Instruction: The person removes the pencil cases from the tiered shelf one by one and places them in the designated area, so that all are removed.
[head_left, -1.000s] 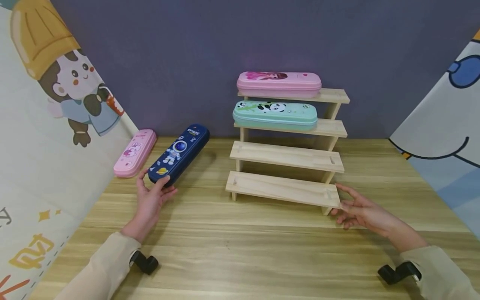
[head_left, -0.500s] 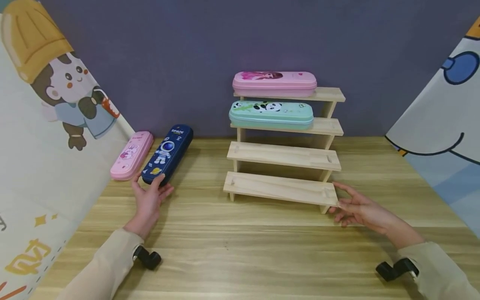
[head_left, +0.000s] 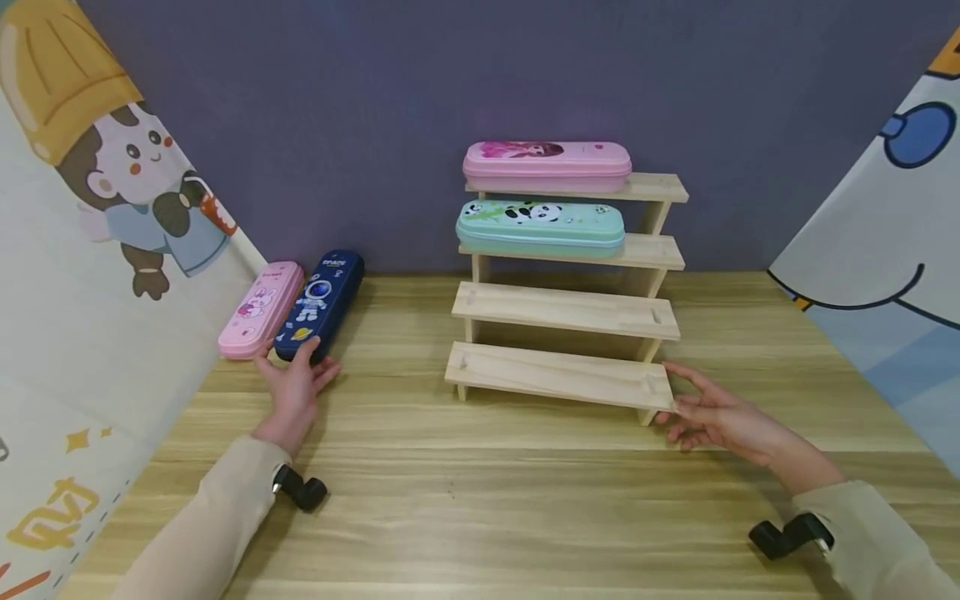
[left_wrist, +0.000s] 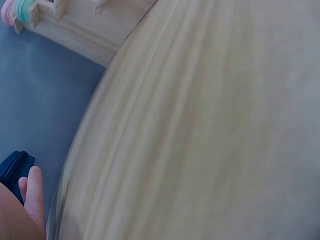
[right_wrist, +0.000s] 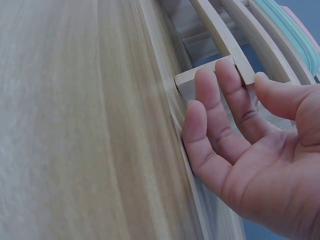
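My left hand pinches the near end of a navy pencil case with an astronaut picture, thumb on one side and fingers on the other. The case lies alongside a pink pencil case at the table's left. My right hand grips the right front corner of a four-step wooden stand. In the right wrist view its thumb is at the board edge and its fingers lie against the leg. A pink pencil case rests on the top step and a mint panda pencil case on the step below.
The wood-grain table meets a dark blue back wall. Cartoon-printed panels stand at the left and right. The stand's two lower steps show bare wood.
My left hand has moved the navy pencil case left and lowered it beside the pink one, turning it nearly parallel. My right hand stays at the stand's corner. The view has shifted slightly.
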